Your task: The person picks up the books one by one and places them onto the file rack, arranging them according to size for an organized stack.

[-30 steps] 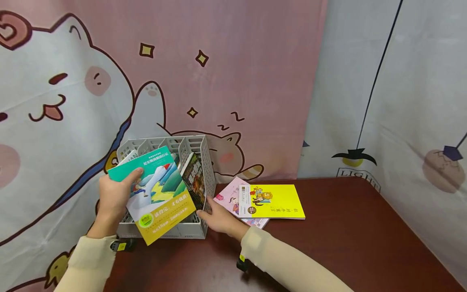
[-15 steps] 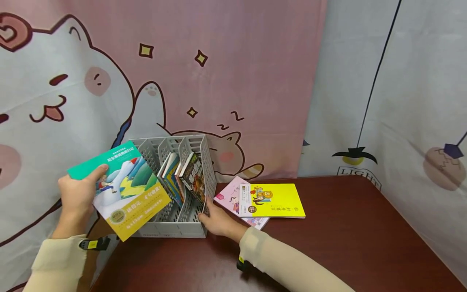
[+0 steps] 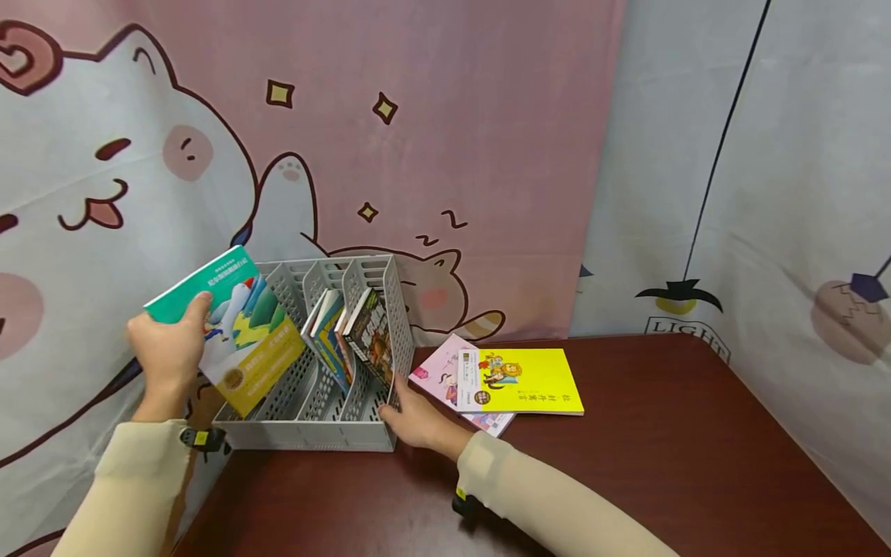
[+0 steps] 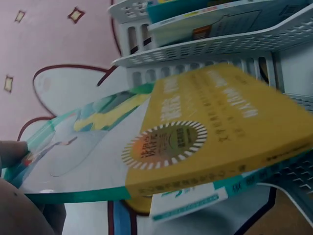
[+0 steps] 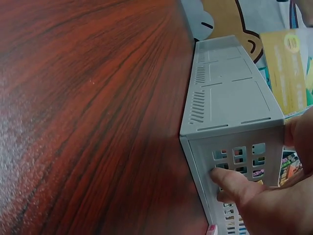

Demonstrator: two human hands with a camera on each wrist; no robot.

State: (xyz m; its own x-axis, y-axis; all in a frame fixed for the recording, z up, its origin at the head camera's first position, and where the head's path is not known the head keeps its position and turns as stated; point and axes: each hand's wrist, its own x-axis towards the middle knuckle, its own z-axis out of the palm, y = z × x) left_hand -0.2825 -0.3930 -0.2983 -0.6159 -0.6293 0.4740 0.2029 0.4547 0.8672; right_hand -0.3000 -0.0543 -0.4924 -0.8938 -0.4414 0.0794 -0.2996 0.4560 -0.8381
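Note:
My left hand (image 3: 167, 340) grips a teal, white and yellow picture-cover book (image 3: 250, 325) by its left edge, thumb across the front. The book is tilted, its lower yellow end over the leftmost compartment of a grey plastic book rack (image 3: 313, 435). Below it in the left wrist view shows a white and teal book (image 4: 190, 200), mostly hidden in the head view. My right hand (image 3: 421, 418) holds the rack's right wall at the front corner. In the right wrist view its fingers (image 5: 234, 186) press the outer perforated side, thumb at the front edge.
Thin books with a blue and yellow cover (image 3: 327, 340) lean in one compartment, and a dark-covered book (image 3: 372, 340) leans in the rightmost. Right of the rack, a yellow book (image 3: 539, 379) overlaps a pink book (image 3: 438, 371) on the brown table (image 3: 626, 464). A printed curtain (image 3: 473, 155) hangs behind.
My left hand first carried the teal and yellow book left, away from the rack's middle, then slightly back right and up, turning it over the leftmost compartment. My right hand stays on the rack.

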